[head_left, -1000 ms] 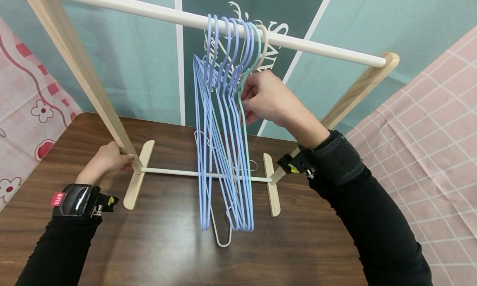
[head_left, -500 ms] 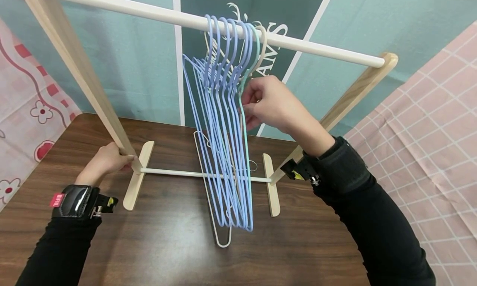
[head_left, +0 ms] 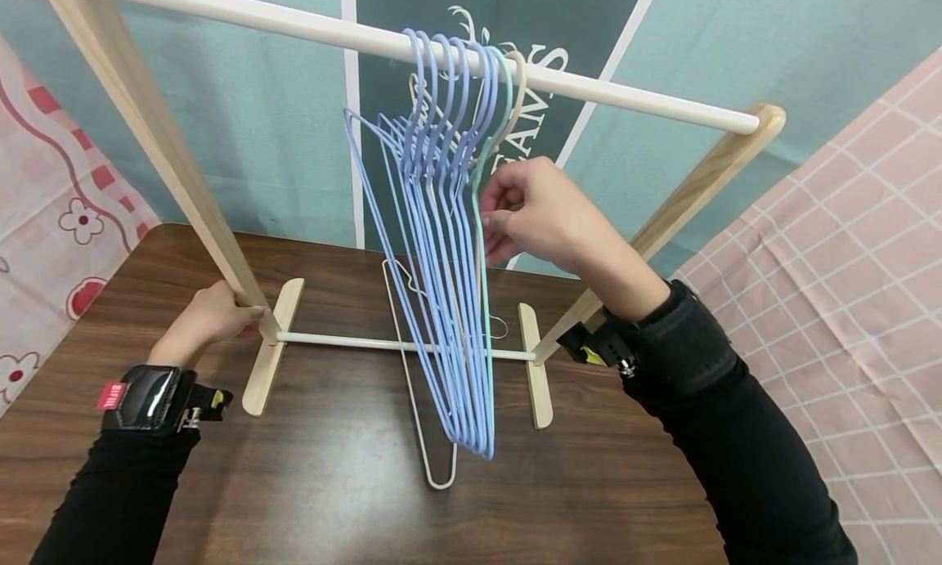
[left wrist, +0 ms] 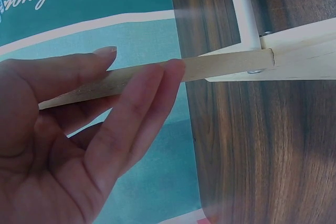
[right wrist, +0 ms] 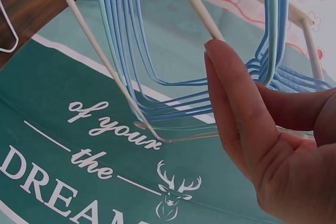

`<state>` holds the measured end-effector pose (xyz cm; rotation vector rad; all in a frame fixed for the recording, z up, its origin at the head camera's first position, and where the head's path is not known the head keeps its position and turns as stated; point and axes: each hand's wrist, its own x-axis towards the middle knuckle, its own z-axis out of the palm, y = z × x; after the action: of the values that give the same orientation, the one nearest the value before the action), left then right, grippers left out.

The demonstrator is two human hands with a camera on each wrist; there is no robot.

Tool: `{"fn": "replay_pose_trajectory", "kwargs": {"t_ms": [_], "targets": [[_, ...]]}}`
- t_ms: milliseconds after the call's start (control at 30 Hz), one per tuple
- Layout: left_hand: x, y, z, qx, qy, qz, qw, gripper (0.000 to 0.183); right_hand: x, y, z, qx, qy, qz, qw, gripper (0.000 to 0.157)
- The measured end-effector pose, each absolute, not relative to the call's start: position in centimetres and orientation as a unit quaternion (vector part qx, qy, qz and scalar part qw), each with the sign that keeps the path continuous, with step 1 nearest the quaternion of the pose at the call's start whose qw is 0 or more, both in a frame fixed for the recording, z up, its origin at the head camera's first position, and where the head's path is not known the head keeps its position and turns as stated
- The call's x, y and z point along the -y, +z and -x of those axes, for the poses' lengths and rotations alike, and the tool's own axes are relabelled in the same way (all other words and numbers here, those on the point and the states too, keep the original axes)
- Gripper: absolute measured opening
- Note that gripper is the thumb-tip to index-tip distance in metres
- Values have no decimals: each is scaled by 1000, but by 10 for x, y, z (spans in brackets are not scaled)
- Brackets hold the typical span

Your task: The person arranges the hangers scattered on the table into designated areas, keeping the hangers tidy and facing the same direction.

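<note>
My left hand grips the wooden left post of a clothes rack near its foot; in the left wrist view thumb and fingers pinch the post's two sides. Several blue hangers, an aqua hanger and a beige hanger hang by their hooks on the white top rail. To their right, my right hand pinches the beige hanger close below its hook. In the right wrist view the fingers hide the pinched part, with the other hangers behind.
A white hanger lies on the brown wooden table, under the rack's lower bar. Two flat wooden feet carry the rack. Behind stands a green cloth; a pink checked cloth is at the right.
The blue hangers' lower near ends have drawn together to the right, and the leftmost one's far end has swung left. My right hand has shifted slightly down and right. My left hand stays put.
</note>
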<state>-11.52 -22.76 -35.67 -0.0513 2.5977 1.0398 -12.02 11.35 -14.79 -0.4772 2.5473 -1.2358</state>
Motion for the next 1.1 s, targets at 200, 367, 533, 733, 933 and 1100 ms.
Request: {"fn": "replay_pose_trajectory", "kwargs": {"t_ms": [200,367,533,733,933,1100], "targets": [[229,-359,115,-914,368,14,169,46,-114,-148,118,-871,-439,163,149,5],[229,-359,115,-914,370,8,169,47,-115,-147,115,-868,-444,161,152,6],[229,-358,115,-914,368,4,170,46,-116,-150,113,-866,-445,162,160,7],[229,-358,114,-912,372,9,171,46,-116,-154,113,-864,-445,166,166,9],[229,-358,114,-913,371,10,171,47,-117,-154,114,-874,-430,161,162,9],[229,-358,114,-911,373,12,173,48,-119,-157,115,-878,-420,164,159,9]]}}
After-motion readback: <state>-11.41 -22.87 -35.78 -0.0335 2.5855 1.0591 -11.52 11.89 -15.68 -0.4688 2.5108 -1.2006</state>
